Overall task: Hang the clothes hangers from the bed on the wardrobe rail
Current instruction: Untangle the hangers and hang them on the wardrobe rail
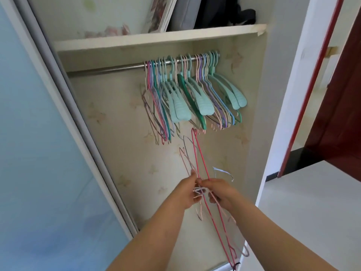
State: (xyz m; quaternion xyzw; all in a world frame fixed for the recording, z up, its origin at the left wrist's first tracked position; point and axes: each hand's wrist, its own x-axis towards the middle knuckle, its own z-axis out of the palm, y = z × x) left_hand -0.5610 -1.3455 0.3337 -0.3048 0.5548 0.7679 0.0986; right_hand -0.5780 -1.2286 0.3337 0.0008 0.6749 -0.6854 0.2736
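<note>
Low in the centre of the frame, both hands meet on a loose bunch of thin wire hangers [203, 194]. The left hand [186, 194] has its fingers curled round the tangle of hooks; the right hand [219, 192] pinches the same bunch from the other side, so each grip is closed on wire, not spread. The red hanger [199, 153] gives the long axis: it runs steeply from the lower right edge of the frame, through the hands, up toward the centre. The wardrobe rail [117, 67] lies above the hands, in the upper middle of the frame, well apart from them. Its right stretch is crowded with hung hangers [195, 94]; the bare stretch is to the left, so the left hand looks nearer the free space.
</note>
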